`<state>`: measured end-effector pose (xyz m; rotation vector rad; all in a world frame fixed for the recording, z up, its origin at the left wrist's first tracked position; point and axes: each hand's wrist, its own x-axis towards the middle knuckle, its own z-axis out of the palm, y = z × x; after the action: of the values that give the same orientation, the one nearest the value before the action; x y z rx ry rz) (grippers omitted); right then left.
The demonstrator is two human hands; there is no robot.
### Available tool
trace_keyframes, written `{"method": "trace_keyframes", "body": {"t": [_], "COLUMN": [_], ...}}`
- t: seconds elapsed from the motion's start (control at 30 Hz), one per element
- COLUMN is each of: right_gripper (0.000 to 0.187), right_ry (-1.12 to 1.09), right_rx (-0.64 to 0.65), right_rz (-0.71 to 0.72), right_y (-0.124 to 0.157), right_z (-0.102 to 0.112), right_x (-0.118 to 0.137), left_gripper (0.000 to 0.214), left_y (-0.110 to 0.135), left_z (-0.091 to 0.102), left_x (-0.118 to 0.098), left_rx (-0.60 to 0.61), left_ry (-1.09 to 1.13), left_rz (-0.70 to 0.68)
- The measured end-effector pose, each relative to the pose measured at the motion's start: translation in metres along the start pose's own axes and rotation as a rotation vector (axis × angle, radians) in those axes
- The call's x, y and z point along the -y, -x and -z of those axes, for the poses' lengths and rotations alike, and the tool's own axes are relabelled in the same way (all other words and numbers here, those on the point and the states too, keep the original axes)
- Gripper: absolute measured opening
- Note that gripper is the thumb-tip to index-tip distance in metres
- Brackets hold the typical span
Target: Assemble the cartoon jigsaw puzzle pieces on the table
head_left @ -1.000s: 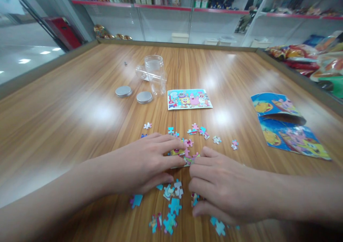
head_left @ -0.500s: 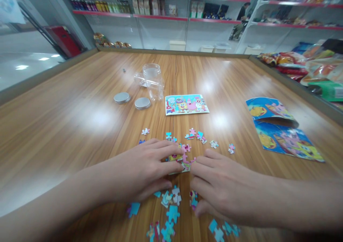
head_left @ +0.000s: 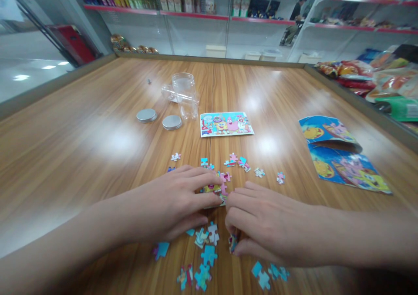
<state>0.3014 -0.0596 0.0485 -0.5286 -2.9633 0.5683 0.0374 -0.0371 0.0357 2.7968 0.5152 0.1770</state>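
Well inside the counter's [head_left: 277, 90] far edge, your left hand [head_left: 178, 194] spreads over joined puzzle pieces [head_left: 224, 178]; your right hand [head_left: 261, 218] curls at another piece [head_left: 232, 244], grip unclear.

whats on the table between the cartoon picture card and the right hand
In the head view, a few loose puzzle pieces lie on the wooden tabletop between the picture card and the right hand.

No legible text; no readable labels, brands, numbers, signs
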Motion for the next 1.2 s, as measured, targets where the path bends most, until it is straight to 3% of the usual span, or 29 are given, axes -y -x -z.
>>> {"method": "trace_keyframes", "body": {"t": [0.2, 0.33, 0.4, 0.47, 0.67, 0.9, 1.2], "right_gripper": [0.004, 0.014, 0.011, 0.010, 0.018, 0.026, 0.023], "right_ry": [-0.261, -0.421, -0.334, -0.197, 0.063, 0.133, 0.082], "right_rx": [-0.018, -0.258, -0.412, -0.474, -0.322, -0.214, -0.282], "right_rz": [0.082, 0.019, -0.089, -0.062, 0.184, 0.188, 0.221], "right_y": [-0.004, -0.008, -0.009, -0.010, -0.013, -0.017, -0.015], "right_z": [-0.007, -0.014, -0.016, -0.018, -0.022, -0.026, -0.030], "right_x": [-0.003, -0.019, -0.030, -0.038, -0.030, -0.019, -0.033], "left_gripper": [0.031, 0.035, 0.036, 0.037, 0.024, 0.022, 0.020], "left_y": [-0.001, -0.001, -0.002, -0.002, -0.004, -0.002, -0.005], "left_z": [0.000, 0.001, 0.001, 0.002, 0.004, 0.000, 0.002], "left_x": [0.000, -0.001, -0.002, -0.002, -0.004, -0.002, -0.004], "left_rx": [-0.015, -0.006, -0.013, -0.034, -0.027, -0.024, -0.056], "left_ry": [0.012, 0.012, -0.002, -0.012, 0.042, 0.050, 0.057], "left_rz": [0.004, 0.007, 0.009, 0.006, 0.015, 0.019, 0.005]}}
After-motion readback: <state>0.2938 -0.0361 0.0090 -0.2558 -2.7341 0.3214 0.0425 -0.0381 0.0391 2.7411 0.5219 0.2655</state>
